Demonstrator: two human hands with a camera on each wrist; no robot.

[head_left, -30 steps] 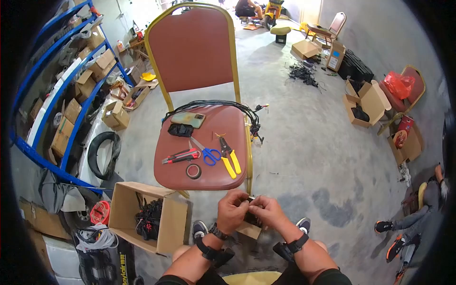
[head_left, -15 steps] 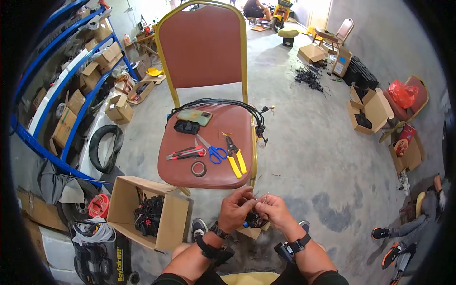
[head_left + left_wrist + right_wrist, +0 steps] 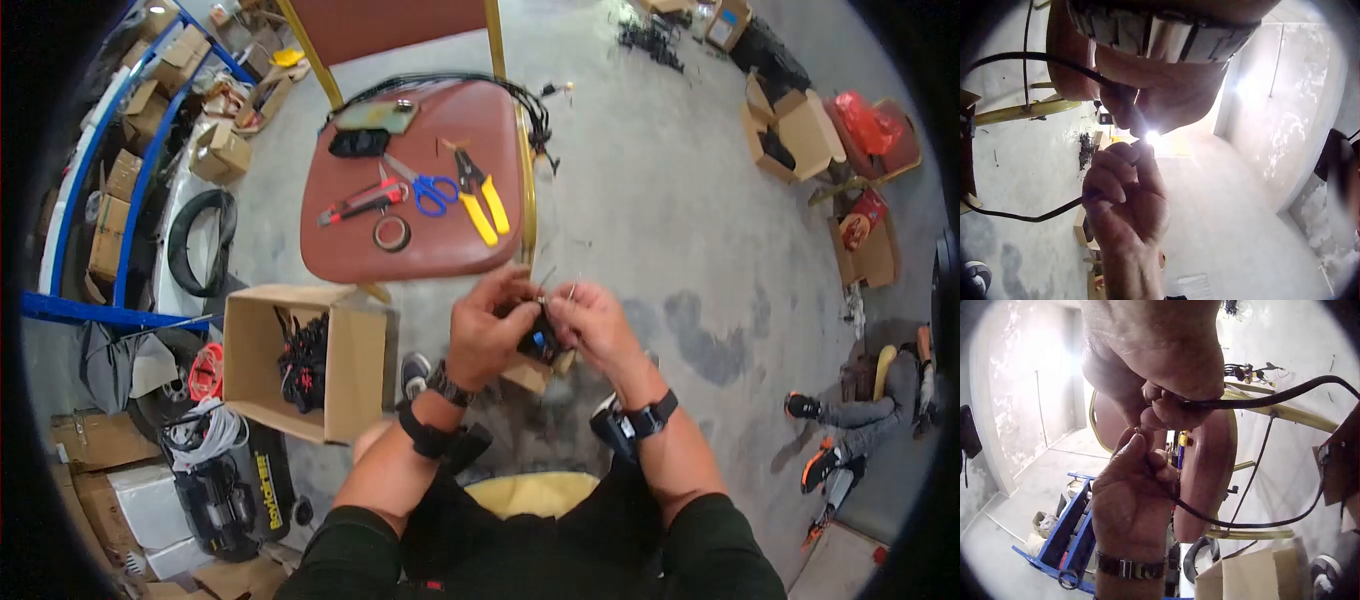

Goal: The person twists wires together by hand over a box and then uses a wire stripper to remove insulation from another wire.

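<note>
Fingertips together, my left hand [image 3: 488, 325] and right hand [image 3: 598, 325] meet just in front of a red chair. The left hand pinches one end of a black cable [image 3: 1241, 524]. Another black cable length [image 3: 1285, 392] runs out of the right hand's curled fingers. Thin wire ends stick up between the hands in the head view; the fingers hide most of the joint. On the chair seat [image 3: 330, 255] lie yellow-handled wire strippers [image 3: 487, 212], blue scissors [image 3: 433, 196], a red utility knife [image 3: 362, 203] and a roll of black tape [image 3: 392, 234].
A phone [image 3: 400, 117] and a bundle of black cables [image 3: 440, 78] lie at the seat's back. An open cardboard box [image 3: 357, 370] with black cables stands left of my feet. Blue shelving [image 3: 150, 190] lines the left; another person's legs [image 3: 865, 410] show at right.
The head view has tilted down, so chair and hands sit higher in it. Both hands stay together at the wires, whose thin ends now show above the fingers.
</note>
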